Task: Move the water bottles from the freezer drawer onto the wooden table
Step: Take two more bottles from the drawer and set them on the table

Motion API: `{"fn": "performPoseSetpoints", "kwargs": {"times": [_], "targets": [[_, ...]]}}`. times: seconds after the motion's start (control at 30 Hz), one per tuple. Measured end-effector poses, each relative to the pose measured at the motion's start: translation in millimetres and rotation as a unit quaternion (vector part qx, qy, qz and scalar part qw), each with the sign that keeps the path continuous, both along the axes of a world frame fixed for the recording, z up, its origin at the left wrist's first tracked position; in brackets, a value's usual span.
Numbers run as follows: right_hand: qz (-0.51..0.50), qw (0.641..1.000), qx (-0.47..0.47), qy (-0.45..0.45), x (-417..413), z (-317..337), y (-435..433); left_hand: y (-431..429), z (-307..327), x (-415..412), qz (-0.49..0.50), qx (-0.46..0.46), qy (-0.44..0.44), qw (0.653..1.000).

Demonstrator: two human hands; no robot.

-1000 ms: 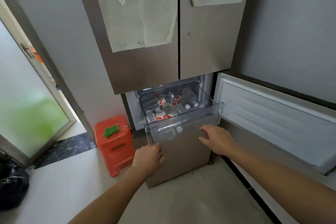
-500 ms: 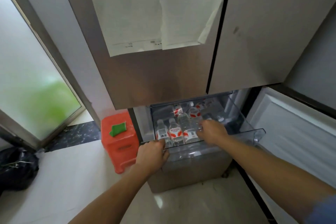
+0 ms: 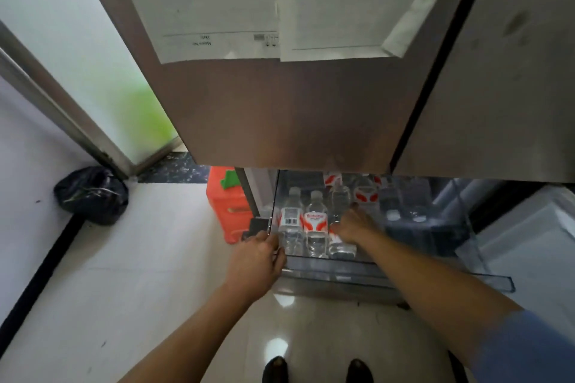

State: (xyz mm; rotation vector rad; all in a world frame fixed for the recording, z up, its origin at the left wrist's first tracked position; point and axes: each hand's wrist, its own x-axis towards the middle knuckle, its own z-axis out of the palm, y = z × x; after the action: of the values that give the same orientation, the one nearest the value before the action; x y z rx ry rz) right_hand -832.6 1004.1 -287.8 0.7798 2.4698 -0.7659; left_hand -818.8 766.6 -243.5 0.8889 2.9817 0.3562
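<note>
The clear freezer drawer (image 3: 389, 274) is pulled out below the steel fridge doors. Several small water bottles with red-and-white labels lie in it. Three lie side by side at the front left: one (image 3: 291, 222), a second (image 3: 315, 224) and a third (image 3: 337, 211). More bottles (image 3: 365, 193) lie further back. My left hand (image 3: 256, 261) rests on the drawer's front left corner, fingers against the leftmost bottle. My right hand (image 3: 353, 225) is inside the drawer, its fingers wrapped over the third bottle's labelled middle.
The open freezer door (image 3: 529, 242) stands at the right. An orange plastic stool (image 3: 225, 205) with a green item sits left of the fridge. A black bag (image 3: 91, 194) lies by the glass door. My shoes (image 3: 317, 370) show on the tiled floor.
I have stepped close to the fridge and now look down into the drawer. My right hand went from the drawer's front into it and onto a bottle. My left hand rose to the drawer's corner.
</note>
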Motion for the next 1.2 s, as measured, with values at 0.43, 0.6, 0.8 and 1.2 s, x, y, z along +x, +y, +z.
{"fn": "performPoseSetpoints", "kwargs": {"times": [0.43, 0.6, 0.8, 1.2], "targets": [[-0.129, 0.961, -0.243, 0.030, -3, 24, 26, 15, 11, 26, 0.077, 0.014, 0.010, 0.997], [-0.293, 0.816, -0.498, 0.024, -3, 49, 20, 42, 30, 24, 0.047, 0.083, 0.023, 0.995], [-0.304, 0.755, -0.581, 0.023, 9, 75, 6, 75, 50, 12, 0.002, 0.072, 0.035, 0.997], [-0.041, 0.973, -0.171, 0.152, 20, 66, 36, 46, 99, -4, 0.046, 0.170, 0.079, 0.981]]}}
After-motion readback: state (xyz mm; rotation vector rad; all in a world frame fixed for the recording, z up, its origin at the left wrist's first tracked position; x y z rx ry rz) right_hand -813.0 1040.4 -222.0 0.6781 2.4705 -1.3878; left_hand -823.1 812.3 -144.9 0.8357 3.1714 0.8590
